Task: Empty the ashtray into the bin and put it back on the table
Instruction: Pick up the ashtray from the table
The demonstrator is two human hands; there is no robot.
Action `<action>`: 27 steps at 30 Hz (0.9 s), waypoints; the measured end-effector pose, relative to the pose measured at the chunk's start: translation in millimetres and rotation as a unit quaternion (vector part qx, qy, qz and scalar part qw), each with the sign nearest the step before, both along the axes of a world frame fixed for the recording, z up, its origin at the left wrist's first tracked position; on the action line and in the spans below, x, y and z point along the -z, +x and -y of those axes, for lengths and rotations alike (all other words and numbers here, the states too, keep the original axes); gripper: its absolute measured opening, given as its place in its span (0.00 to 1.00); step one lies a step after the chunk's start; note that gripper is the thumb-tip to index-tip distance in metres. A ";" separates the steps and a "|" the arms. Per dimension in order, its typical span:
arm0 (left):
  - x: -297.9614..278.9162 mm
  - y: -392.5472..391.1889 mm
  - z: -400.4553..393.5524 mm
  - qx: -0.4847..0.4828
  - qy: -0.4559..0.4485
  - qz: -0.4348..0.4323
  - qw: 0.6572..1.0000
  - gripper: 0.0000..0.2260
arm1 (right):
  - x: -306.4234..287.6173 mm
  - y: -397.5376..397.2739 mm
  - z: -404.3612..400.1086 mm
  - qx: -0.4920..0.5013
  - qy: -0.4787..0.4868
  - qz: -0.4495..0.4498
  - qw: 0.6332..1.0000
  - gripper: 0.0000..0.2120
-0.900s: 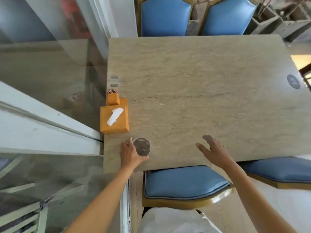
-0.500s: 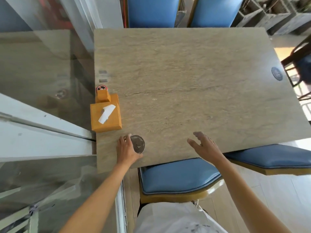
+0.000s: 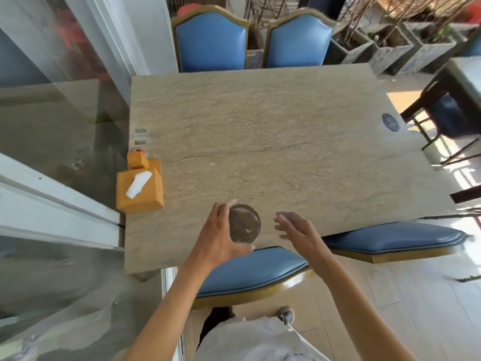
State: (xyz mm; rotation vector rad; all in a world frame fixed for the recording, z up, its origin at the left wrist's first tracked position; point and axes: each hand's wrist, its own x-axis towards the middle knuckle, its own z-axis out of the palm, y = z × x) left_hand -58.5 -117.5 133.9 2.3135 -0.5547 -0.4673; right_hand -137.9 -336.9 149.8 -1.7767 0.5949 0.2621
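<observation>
A round glass ashtray (image 3: 244, 226) with dark ash in it is lifted over the near edge of the stone table (image 3: 273, 142). My left hand (image 3: 217, 237) grips it from the left, thumb below and fingers over its rim. My right hand (image 3: 295, 231) hovers just to the right of it, fingers spread, holding nothing and a little apart from the ashtray. No bin is in view.
An orange tissue box (image 3: 140, 190) with a small orange holder (image 3: 136, 160) stands at the table's left edge. Blue chairs (image 3: 250, 269) are tucked in on the near side and two stand at the far side (image 3: 210, 40). A glass wall (image 3: 59, 113) runs along the left.
My left hand has lifted the ashtray off the table's near left part and carried it to the right. My right hand has moved left toward it.
</observation>
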 end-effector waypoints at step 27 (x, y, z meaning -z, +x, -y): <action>-79.5 -217.6 404.8 0.260 -0.110 -0.035 0.959 0.59 | -34.5 -272.4 289.0 0.352 0.476 0.138 0.794 0.29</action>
